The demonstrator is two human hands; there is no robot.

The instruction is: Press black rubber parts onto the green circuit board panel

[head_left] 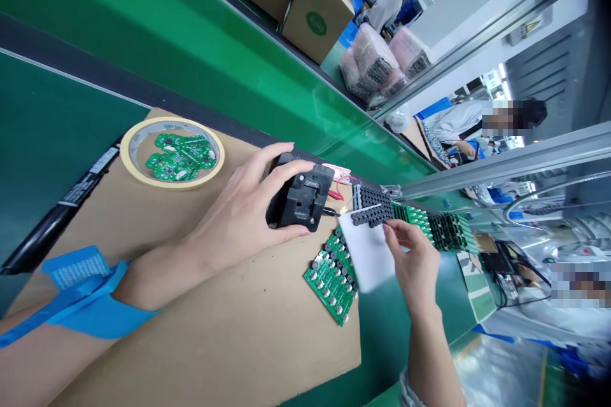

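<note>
My left hand (pixel 241 213) is wrapped round a black plastic housing (pixel 300 198), holding it on its side above the brown cardboard sheet (pixel 229 331). Thin red and black wires run from the housing toward the right. My right hand (pixel 414 262) pinches the edge of a white rectangular sheet (pixel 366 254) that partly covers a green circuit board (pixel 329 276) with rows of round components. Just beyond the sheet lies a dark block of battery cells (pixel 372 206). A blue wrist strap (pixel 83 299) circles my left wrist.
A tape roll (pixel 130 168) at the far left rings several small green circuit boards (pixel 180 156). A black bar (pixel 52 219) lies along the cardboard's left edge. More green boards (pixel 442 229) line the bench to the right. Cardboard boxes (pixel 315 6) and other workers sit beyond the green conveyor.
</note>
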